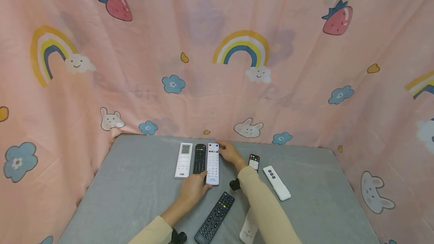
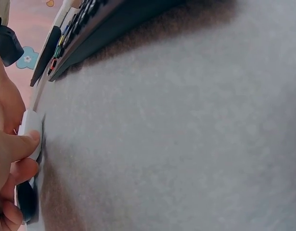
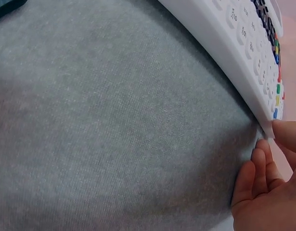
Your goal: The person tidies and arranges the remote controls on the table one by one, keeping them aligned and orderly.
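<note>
A white remote control [image 1: 212, 163] with many buttons lies upright on the grey cloth. My left hand [image 1: 194, 191] grips its lower left corner, the thumb on the bottom end, while its back covers the lower part of a black remote control [image 1: 200, 155]. At the top right corner my right hand [image 1: 230, 153] pinches the same white remote; the right wrist view shows the thumb [image 3: 286, 134] against that corner. To the left of the black remote lies a white remote with a small screen [image 1: 184, 161]. These three remotes stand side by side in a row.
A larger black remote [image 1: 214, 219] lies slanted in front. Under the right forearm lies a partly hidden white remote [image 1: 248, 231], and a black-and-white remote [image 1: 254, 162] shows beyond it. A slim white remote [image 1: 277, 183] lies farther right. A pink patterned curtain [image 1: 203, 104] hangs behind the table.
</note>
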`<state>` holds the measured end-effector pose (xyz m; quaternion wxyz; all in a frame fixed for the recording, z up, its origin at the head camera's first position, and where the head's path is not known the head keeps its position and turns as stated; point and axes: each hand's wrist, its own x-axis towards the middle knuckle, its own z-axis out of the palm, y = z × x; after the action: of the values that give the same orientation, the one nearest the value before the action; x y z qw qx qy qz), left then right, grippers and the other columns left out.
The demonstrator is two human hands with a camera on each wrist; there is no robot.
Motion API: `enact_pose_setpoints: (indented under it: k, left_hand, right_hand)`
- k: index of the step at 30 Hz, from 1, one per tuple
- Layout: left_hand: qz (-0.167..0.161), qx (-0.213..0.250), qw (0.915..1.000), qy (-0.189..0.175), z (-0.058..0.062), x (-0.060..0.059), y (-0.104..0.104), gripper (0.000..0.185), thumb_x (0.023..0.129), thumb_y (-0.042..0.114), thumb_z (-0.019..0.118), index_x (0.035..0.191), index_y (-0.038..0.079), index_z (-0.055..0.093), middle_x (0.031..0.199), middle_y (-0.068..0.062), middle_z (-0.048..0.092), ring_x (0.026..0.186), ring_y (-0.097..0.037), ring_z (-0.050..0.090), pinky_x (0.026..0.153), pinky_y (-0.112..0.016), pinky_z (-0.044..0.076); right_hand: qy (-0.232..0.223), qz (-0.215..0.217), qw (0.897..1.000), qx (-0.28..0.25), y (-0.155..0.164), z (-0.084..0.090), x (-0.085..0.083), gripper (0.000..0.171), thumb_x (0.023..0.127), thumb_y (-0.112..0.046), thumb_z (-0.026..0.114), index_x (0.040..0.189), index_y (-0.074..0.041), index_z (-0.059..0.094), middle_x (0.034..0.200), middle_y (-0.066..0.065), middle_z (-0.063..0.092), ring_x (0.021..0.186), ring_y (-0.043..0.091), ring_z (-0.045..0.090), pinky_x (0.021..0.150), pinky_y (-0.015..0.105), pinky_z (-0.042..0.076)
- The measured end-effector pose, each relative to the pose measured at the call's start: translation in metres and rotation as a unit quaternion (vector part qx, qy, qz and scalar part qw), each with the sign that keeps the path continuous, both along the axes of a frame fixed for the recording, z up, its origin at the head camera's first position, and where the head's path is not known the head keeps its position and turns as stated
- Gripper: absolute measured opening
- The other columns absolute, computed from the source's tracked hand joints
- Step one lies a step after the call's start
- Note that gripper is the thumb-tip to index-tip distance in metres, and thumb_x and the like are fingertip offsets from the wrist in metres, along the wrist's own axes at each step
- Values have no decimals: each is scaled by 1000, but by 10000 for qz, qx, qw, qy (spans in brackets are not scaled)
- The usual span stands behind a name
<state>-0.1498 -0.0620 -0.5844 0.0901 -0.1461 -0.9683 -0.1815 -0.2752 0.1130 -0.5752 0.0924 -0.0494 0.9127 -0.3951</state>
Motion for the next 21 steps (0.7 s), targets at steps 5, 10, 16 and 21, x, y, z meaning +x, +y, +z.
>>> enact_pose_setpoints:
  k: [5,10,16,21]
  left_hand:
    - [-23,37,10000,46,2,1,0,59,70,38,86,118,8,70,78,-8,76,58,-14,66,48,-24,47]
    - [-183,393,9990,-133,14,3,-3,55,72,32,86,121,11,69,58,6,65,46,0,46,43,-17,35]
    - [-626,821,9944,-209,27,6,-16,43,79,28,82,118,14,70,58,14,59,48,6,40,46,-14,34]
    - [-1197,993,9852,-713,25,17,-29,37,82,29,79,116,16,72,63,15,60,51,7,42,50,-13,37]
  right_hand:
    - [-60,21,10000,-73,1,3,2,45,98,-9,52,143,-6,51,126,18,60,105,27,55,99,50,47]
    - [-71,-65,9995,-300,7,12,6,44,99,-10,50,142,-4,50,132,21,58,113,34,57,100,52,48]
    - [508,137,9976,-444,18,25,14,39,98,-8,53,137,-1,55,118,21,65,100,30,62,83,42,54]
    - [495,247,9974,-468,27,28,33,36,98,-11,58,133,-3,59,111,15,67,98,24,63,80,35,54]
